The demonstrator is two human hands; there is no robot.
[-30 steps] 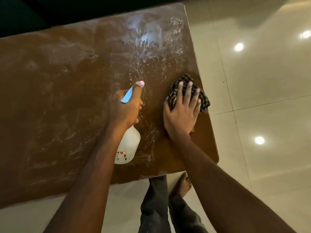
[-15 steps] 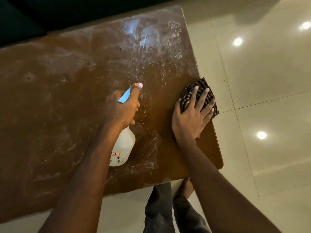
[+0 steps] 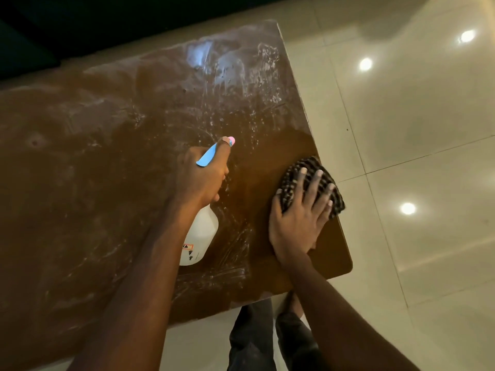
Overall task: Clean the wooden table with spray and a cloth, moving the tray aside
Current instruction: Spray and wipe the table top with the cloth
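Observation:
The wooden table (image 3: 107,170) fills the left and middle of the head view, streaked with white spray residue toward its far right corner. My left hand (image 3: 199,180) grips the head of a white spray bottle (image 3: 199,236) with a blue trigger and pink nozzle, held over the table. My right hand (image 3: 300,220) presses flat with spread fingers on a dark checked cloth (image 3: 328,183) at the table's right edge. No tray is in view.
Glossy cream floor tiles (image 3: 415,143) with ceiling-light reflections lie right of the table. My legs in dark trousers (image 3: 251,338) and a bare foot stand at the table's near edge. A dark area runs along the far side.
My right hand has slid the cloth rightward to the table's right edge. My left hand with the bottle has stayed in about the same place.

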